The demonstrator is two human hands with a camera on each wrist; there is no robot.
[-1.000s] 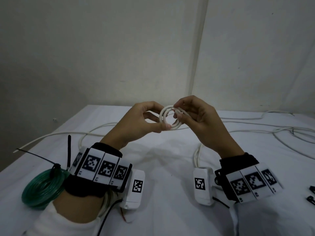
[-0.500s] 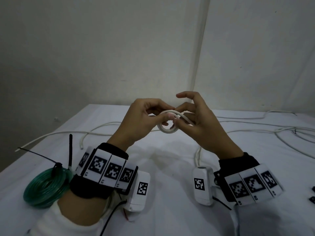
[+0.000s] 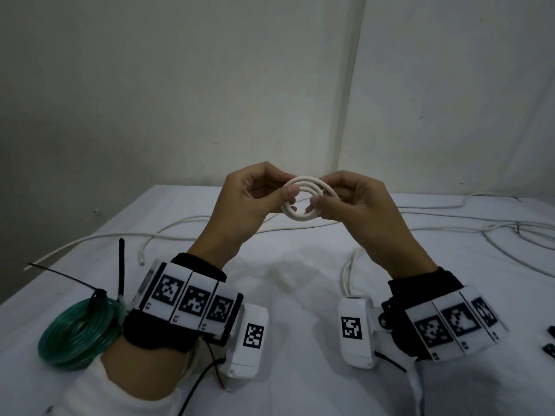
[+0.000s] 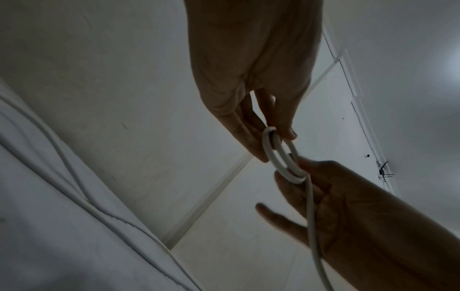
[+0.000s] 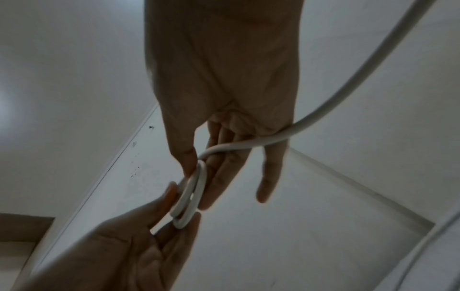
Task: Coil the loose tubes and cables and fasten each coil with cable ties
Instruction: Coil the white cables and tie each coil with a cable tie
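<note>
Cable (image 3: 303, 199), white, wound into a small coil, up above the table (image 3: 300, 295). Pinched on one side by left hand (image 3: 240, 208), on the other by right hand (image 3: 357, 202). Green coil (image 3: 75, 331) tied, far left.

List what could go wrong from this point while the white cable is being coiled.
1. The white coil has only a couple of small turns, pinched by left hand and right hand; easing either pinch could let it spring open.
2. The loose tail runs across the right hand's fingers and may snag.
3. No cable tie is in hand, so fetching one leaves a one-handed hold.
</note>
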